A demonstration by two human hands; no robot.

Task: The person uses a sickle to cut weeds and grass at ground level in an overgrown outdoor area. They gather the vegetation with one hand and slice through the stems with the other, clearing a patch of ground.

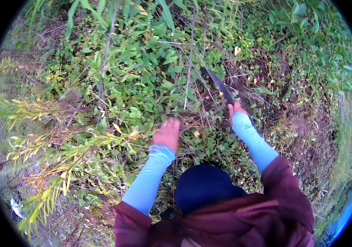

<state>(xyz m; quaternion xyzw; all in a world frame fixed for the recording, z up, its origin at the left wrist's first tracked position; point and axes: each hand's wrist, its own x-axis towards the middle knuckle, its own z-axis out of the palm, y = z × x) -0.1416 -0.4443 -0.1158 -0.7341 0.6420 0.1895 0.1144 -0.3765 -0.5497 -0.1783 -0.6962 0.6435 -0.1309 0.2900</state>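
My right hand (pixel 237 109) is closed around the grip of a broad-bladed knife (pixel 219 84), and the handle is hidden in my fist. Its dark, slightly curved blade points up and to the left over the undergrowth. Lower and to the left, my left hand (pixel 167 133) is down among green vines and dry stems (pixel 191 119), back upward, with a ring on one finger. Its fingertips are partly lost in the plants, so whether they grip any stems is unclear. Leafy ground vines (pixel 146 83) spread ahead of both hands.
Thin woody stalks (pixel 104 64) and a bare stick (pixel 190 58) stand up through the vines. Yellowing leafy stems (pixel 71 160) lean in from the left. Broader-leaved shrubs (pixel 315 27) grow at upper right. Brown litter (pixel 305 132) covers ground to the right. A white object (pixel 16 207) lies lower left.
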